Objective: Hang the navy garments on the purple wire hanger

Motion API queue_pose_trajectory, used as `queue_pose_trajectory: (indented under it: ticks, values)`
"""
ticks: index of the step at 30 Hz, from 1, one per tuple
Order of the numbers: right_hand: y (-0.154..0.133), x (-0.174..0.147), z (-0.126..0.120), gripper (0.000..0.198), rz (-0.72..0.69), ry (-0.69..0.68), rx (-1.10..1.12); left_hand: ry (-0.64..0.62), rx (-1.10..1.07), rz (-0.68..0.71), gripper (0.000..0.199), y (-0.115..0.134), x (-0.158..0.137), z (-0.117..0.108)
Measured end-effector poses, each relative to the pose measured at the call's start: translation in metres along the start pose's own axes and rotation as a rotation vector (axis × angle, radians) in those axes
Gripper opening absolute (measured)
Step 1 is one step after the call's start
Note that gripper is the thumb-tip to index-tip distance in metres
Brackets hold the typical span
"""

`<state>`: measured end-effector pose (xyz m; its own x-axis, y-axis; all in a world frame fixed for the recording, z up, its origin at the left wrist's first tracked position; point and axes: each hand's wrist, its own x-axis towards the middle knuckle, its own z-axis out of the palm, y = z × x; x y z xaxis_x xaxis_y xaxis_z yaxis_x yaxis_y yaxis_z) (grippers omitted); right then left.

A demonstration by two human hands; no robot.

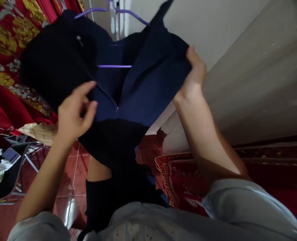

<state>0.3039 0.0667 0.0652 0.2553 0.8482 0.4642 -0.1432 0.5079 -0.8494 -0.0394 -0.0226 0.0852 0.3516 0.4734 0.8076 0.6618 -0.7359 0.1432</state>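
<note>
A dark navy garment [148, 83] with a zip hangs on a purple hanger [115, 66] in front of me. Its zip is undone down to a small silvery zip pull [117, 108], and the neckline gapes above it. I cannot tell whether it is a dress or a top. My right hand [195, 72] grips the garment's right side, thumb at the front edge and the other fingers hidden behind the cloth. At the left edge of the zip opening is my left hand [75, 108], its index fingertip at the cloth and its thumb held apart.
Red and gold patterned cloth [10, 43] hangs at the left. A dark chair [15, 187] with a phone-like device [11, 155] and papers stands below it. On the right are a pale curtain-like sheet [258, 87] and red trimmed fabric [186, 180]. The floor has red tiles [75, 180].
</note>
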Motion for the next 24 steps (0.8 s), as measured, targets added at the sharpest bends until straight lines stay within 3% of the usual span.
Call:
queue_pose_trajectory:
  ticks: [2, 4, 7, 10, 13, 16, 21, 22, 24]
  values:
    - [0.001, -0.030, -0.008, 0.052, 0.013, 0.064, 0.087, -0.264, 0.014, -0.013, 0.057, 0.011, -0.009, 0.018]
    - [0.001, -0.060, -0.010, 0.049, 0.001, 0.093, 0.053, -0.386, 0.017, -0.049, 0.060, 0.021, -0.017, 0.038]
    - [0.001, -0.080, -0.006, 0.054, -0.060, 0.129, -0.038, -0.420, 0.016, -0.097, 0.060, 0.030, -0.023, 0.062]
    - [0.006, -0.070, -0.006, 0.053, -0.103, 0.156, -0.059, -0.462, 0.043, -0.183, 0.057, 0.032, -0.024, 0.077]
    - [0.019, -0.055, -0.012, 0.055, -0.001, 0.106, -0.009, -0.514, 0.120, -0.289, 0.038, 0.027, -0.026, 0.088]
    - [0.032, -0.059, -0.014, 0.051, 0.106, 0.142, 0.008, -0.387, 0.073, -0.348, 0.025, 0.023, -0.036, 0.095]
    - [0.041, -0.135, 0.021, 0.059, -0.073, 0.494, -0.236, -0.031, -0.183, -0.363, 0.046, 0.043, -0.061, 0.103]
    - [0.042, -0.155, 0.033, 0.052, -0.058, 0.473, -0.239, 0.016, -0.223, -0.399, 0.047, 0.050, -0.065, 0.105]
    - [0.046, -0.191, 0.058, 0.033, 0.136, 0.245, -0.138, 0.081, -0.314, -0.514, 0.045, 0.064, -0.074, 0.107]
